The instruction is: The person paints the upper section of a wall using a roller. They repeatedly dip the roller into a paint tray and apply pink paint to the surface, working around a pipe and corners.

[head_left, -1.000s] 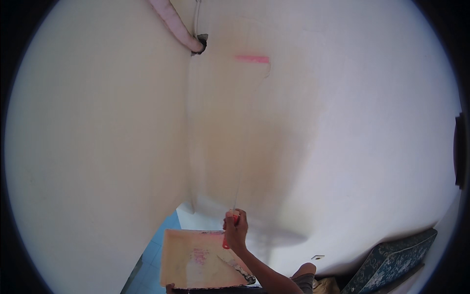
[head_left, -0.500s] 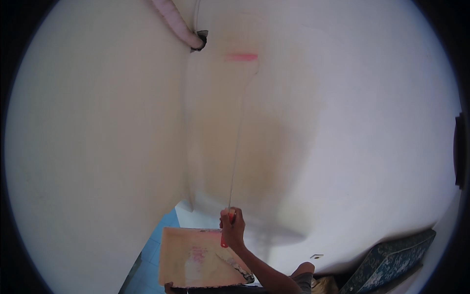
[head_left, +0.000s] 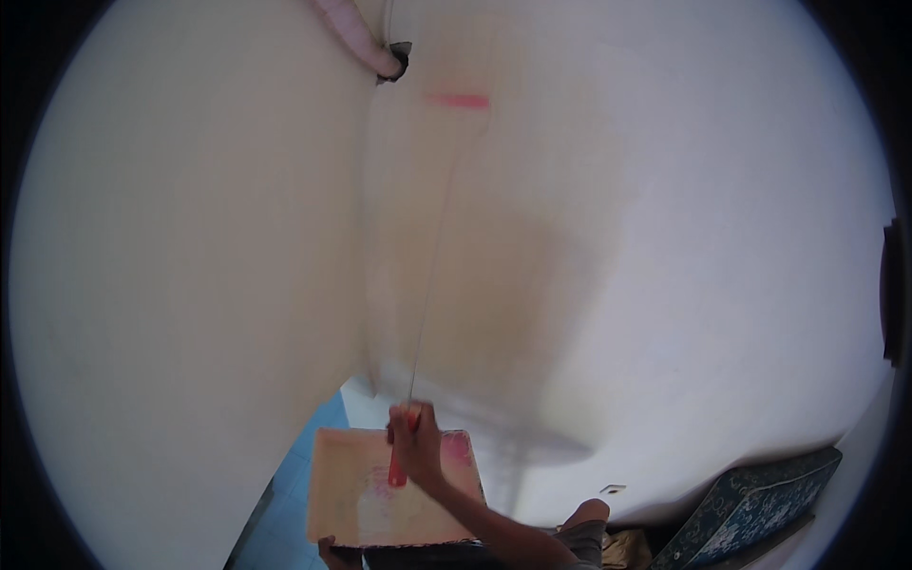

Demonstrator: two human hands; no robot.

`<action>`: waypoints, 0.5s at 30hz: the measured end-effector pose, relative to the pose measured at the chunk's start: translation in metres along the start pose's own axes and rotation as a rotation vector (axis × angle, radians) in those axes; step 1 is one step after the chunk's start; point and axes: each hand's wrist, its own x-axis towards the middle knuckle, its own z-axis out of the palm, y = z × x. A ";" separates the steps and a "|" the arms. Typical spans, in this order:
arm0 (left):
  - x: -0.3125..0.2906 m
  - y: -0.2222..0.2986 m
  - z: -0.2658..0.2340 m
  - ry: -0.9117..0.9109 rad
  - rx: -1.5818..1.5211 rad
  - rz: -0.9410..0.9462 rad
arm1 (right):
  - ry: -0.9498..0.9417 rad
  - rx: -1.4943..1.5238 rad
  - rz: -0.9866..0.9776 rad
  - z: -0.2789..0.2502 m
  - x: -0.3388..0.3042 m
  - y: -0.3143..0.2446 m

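Note:
My right hand (head_left: 415, 446) is closed round the red handle of a long paint roller (head_left: 397, 473), above a paint tray. A thin rod rises from the handle to the pink roller head (head_left: 463, 101), which lies against the pale wall (head_left: 684, 237) near the inner corner. The shallow cream paint tray (head_left: 328, 484) carries pink and white smears. At its lower left corner, my left hand (head_left: 330, 553) grips the edge, with only part of the fingers showing. My right forearm covers the tray's lower right part.
A pinkish flexible pipe (head_left: 353, 38) enters a dark hole (head_left: 397, 65) at the upper corner. Blue tiled floor (head_left: 296, 475) shows at lower left. A dark patterned cushion or mattress (head_left: 750, 513) leans at lower right, near a small wall outlet (head_left: 614, 489).
My right hand and the roller handle have moved left over the tray, and the rod leans more. The roller head has shifted slightly left. A brush-like tool in the tray is now hidden behind my forearm.

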 end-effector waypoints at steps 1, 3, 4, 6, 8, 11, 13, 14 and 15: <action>0.001 0.000 -0.002 -0.031 0.001 -0.020 | -0.018 -0.012 0.075 -0.004 -0.023 0.003; -0.002 -0.001 -0.006 -0.055 -0.001 -0.041 | -0.019 -0.031 0.136 -0.008 -0.064 0.005; -0.003 -0.004 -0.003 -0.037 0.000 -0.026 | -0.014 -0.036 0.136 -0.014 -0.077 0.012; -0.004 -0.004 -0.003 -0.017 0.000 -0.003 | 0.009 -0.080 0.212 -0.020 -0.098 0.025; -0.004 -0.002 -0.002 -0.017 -0.016 -0.012 | 0.044 -0.092 0.205 -0.029 -0.106 0.030; -0.002 -0.001 0.001 -0.019 -0.025 -0.027 | 0.094 -0.081 0.194 -0.042 -0.108 0.023; 0.000 -0.001 0.000 -0.031 -0.025 -0.039 | 0.109 -0.059 0.191 -0.048 -0.107 0.017; 0.001 -0.002 0.000 -0.042 -0.025 -0.048 | 0.126 -0.030 0.184 -0.051 -0.104 0.016; 0.001 -0.003 -0.004 -0.044 -0.024 -0.047 | 0.142 0.004 0.176 -0.052 -0.102 0.014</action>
